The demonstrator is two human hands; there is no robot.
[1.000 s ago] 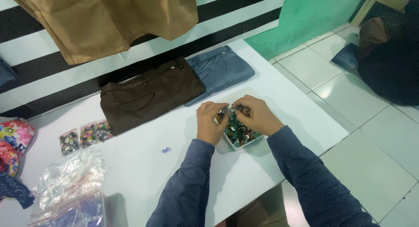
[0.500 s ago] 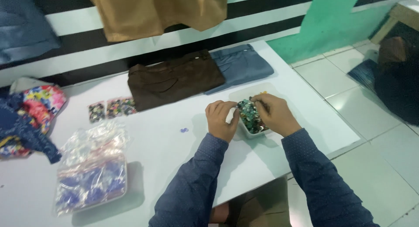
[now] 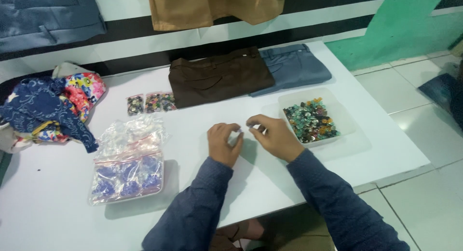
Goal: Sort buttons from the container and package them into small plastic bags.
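We see our left hand (image 3: 224, 144) and right hand (image 3: 274, 136) meet near the worktop's (image 3: 58, 222) middle, fingertips pinched narrow on something too small to tell, just beside the clear tray of mixed buttons (image 3: 311, 122) towards the right edge.

The table (image 3: 299, 183) is plain white, the wall behind it banded in black and white stripes (image 3: 120, 10), with a green panel (image 3: 400, 29) at the right. On the table lie folded dark brown trousers (image 3: 219, 77) beside slate-blue ones (image 3: 294, 65), a clear tray (image 3: 347, 121) of mixed buttons (image 3: 311, 122) — teal, green, orange, dark — and a clear zip bag (image 3: 128, 176) of violet-blue pieces. At the left sit a navy cloth with a pale print (image 3: 41, 106) and a bright floral one in red, yellow and blue (image 3: 84, 87); both sleeves (image 3: 193, 212) are dark blue with a fine speckle, and a tan garment (image 3: 212, 7) hangs above.
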